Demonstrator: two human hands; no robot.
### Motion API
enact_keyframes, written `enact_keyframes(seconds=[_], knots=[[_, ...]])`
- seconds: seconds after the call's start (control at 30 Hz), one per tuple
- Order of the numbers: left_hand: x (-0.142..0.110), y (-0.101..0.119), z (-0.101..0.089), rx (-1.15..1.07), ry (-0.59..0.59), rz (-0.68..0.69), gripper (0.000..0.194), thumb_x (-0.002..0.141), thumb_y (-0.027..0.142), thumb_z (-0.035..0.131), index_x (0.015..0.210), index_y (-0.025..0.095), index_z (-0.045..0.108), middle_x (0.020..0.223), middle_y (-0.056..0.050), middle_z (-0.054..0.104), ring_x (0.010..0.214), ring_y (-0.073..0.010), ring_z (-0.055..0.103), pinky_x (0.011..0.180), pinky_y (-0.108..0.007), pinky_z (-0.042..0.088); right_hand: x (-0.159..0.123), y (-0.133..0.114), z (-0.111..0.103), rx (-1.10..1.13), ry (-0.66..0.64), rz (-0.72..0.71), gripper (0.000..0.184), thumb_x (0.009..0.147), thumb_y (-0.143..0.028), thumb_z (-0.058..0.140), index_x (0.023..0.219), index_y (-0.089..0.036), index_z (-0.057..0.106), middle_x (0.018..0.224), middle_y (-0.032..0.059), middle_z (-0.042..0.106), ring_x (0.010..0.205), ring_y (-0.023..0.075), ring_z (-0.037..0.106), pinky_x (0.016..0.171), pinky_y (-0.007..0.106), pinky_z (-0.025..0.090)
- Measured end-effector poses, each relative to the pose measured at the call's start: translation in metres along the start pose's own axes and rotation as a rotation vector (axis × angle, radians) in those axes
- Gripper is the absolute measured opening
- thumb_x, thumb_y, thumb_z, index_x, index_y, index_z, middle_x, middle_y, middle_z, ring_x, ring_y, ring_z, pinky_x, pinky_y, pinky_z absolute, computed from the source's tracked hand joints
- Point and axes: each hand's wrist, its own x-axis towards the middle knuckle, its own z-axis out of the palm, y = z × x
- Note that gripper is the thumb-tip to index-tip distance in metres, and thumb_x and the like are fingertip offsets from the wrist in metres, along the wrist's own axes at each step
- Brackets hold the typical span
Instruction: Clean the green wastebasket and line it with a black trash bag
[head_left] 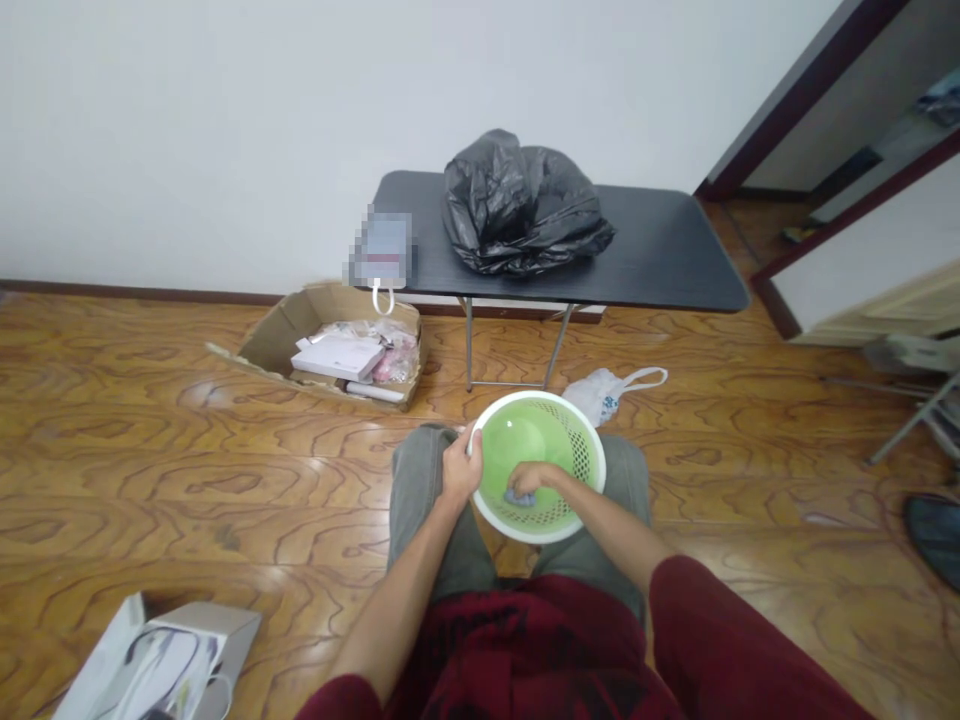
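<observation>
1. Basket (510, 437): it is green inside with a white rim, and it sits on the person's legs (418, 485).
2. The left hand (461, 467) grips the rim, thumb on the inside and fingers closed around the edge.
3. The right hand (534, 477) is in the basket, its fingers curled tight on a small gray cloth (523, 498).
4. A big black bag (525, 205) lies on the dark surface (660, 240) in front.
5. A white bag (594, 395) and a brown box (287, 318) are on the floor (337, 490).

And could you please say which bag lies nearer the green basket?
The white bag, on the floor just beyond the basket; the black bag is on the table.
</observation>
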Motion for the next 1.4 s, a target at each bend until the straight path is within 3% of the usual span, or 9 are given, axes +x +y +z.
enact_keyframes(seconds=[0.1, 0.33, 0.53, 0.7, 0.9, 1.1, 1.23, 1.4], knots=[[-0.001, 0.001, -0.001, 0.004, -0.005, 0.012, 0.045, 0.104, 0.043, 0.044, 0.132, 0.021, 0.070, 0.126, -0.008, 0.075, 0.120, -0.0243, 0.070, 0.104, -0.037, 0.054, 0.000, -0.002, -0.002, -0.100, -0.139, -0.052, 0.017, 0.063, -0.006, 0.069, 0.076, -0.013, 0.077, 0.065, -0.0024, 0.071, 0.054, 0.0074, 0.057, 0.057, 0.016, 0.045], [-0.002, -0.002, -0.001, 0.029, -0.025, 0.031, 0.044, 0.104, 0.042, 0.044, 0.131, 0.020, 0.070, 0.126, -0.010, 0.075, 0.118, -0.0256, 0.071, 0.103, -0.037, 0.054, -0.036, 0.012, 0.021, 0.021, 0.006, -0.220, 0.032, 0.075, -0.010, 0.064, 0.102, -0.013, 0.080, 0.098, 0.0046, 0.079, 0.080, 0.0127, 0.070, 0.076, 0.020, 0.053], [-0.006, -0.004, -0.002, 0.039, -0.029, 0.053, 0.045, 0.104, 0.043, 0.043, 0.132, 0.020, 0.070, 0.126, -0.010, 0.075, 0.116, -0.0259, 0.071, 0.103, -0.037, 0.053, -0.070, -0.008, 0.044, -0.119, 0.314, -0.326, 0.033, 0.084, -0.006, 0.056, 0.108, -0.013, 0.078, 0.114, 0.0092, 0.077, 0.104, 0.0188, 0.070, 0.098, 0.028, 0.050], [-0.008, -0.002, -0.003, 0.075, -0.029, 0.038, 0.047, 0.104, 0.043, 0.041, 0.133, 0.020, 0.069, 0.124, -0.012, 0.076, 0.115, -0.0272, 0.072, 0.101, -0.037, 0.054, -0.086, -0.022, 0.074, -0.149, 0.475, -0.385, 0.034, 0.088, -0.006, 0.050, 0.108, -0.015, 0.076, 0.114, 0.0082, 0.076, 0.107, 0.0178, 0.068, 0.098, 0.025, 0.048], [-0.008, -0.007, -0.003, 0.078, -0.023, 0.042, 0.048, 0.104, 0.045, 0.041, 0.133, 0.019, 0.069, 0.120, -0.012, 0.077, 0.113, -0.0266, 0.072, 0.100, -0.036, 0.054, -0.100, -0.009, 0.074, -0.335, 0.411, -0.259, 0.034, 0.085, -0.004, 0.051, 0.105, -0.016, 0.077, 0.113, 0.0095, 0.076, 0.105, 0.0199, 0.068, 0.094, 0.025, 0.047], [-0.008, -0.006, -0.003, 0.092, -0.009, 0.025, 0.047, 0.104, 0.045, 0.041, 0.131, 0.020, 0.070, 0.117, -0.012, 0.078, 0.108, -0.0275, 0.074, 0.096, -0.036, 0.055, -0.098, -0.033, 0.091, -0.256, 0.522, -0.291, 0.033, 0.092, -0.007, 0.047, 0.112, -0.016, 0.072, 0.117, 0.0090, 0.074, 0.108, 0.0182, 0.066, 0.096, 0.024, 0.046], [-0.010, -0.007, -0.003, 0.081, 0.003, 0.031, 0.046, 0.104, 0.044, 0.042, 0.130, 0.020, 0.071, 0.121, -0.012, 0.077, 0.111, -0.0279, 0.073, 0.097, -0.036, 0.054, -0.099, -0.042, 0.105, -0.355, 0.568, -0.138, 0.037, 0.093, -0.005, 0.042, 0.115, -0.013, 0.070, 0.116, 0.0139, 0.071, 0.111, 0.0212, 0.064, 0.098, 0.027, 0.044], [-0.010, -0.008, -0.005, 0.058, -0.009, 0.039, 0.045, 0.104, 0.042, 0.042, 0.132, 0.020, 0.070, 0.123, -0.010, 0.076, 0.113, -0.0254, 0.072, 0.101, -0.034, 0.053, -0.117, -0.039, 0.094, -0.507, 0.461, 0.062, 0.036, 0.088, -0.002, 0.049, 0.112, -0.014, 0.073, 0.114, 0.0158, 0.071, 0.108, 0.0245, 0.066, 0.088, 0.029, 0.044]])
